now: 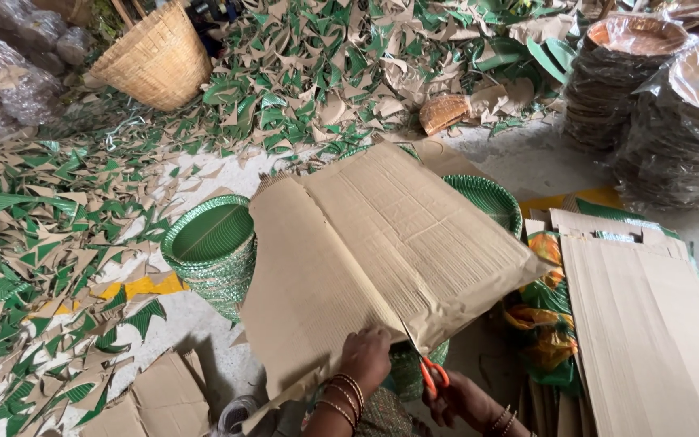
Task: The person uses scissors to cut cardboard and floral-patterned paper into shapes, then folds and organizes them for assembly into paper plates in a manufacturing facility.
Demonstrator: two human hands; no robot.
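A large sheet of brown corrugated cardboard (382,243) lies tilted in front of me, partly cut along its middle. My left hand (363,356), with bangles on the wrist, presses the near edge of the sheet's left half. My right hand (459,400) is shut on orange-handled scissors (432,374), whose blades sit in the cut at the sheet's near edge. Under and behind the cardboard stand stacks of round green leaf-print plates (208,239), with another stack of green plates (487,198) at the right.
More cardboard sheets (649,324) lie stacked to my right. Green and brown paper offcuts (34,243) cover the floor at left and back. A woven basket (155,57) stands at the back left. Wrapped plate stacks (673,105) rise at the back right.
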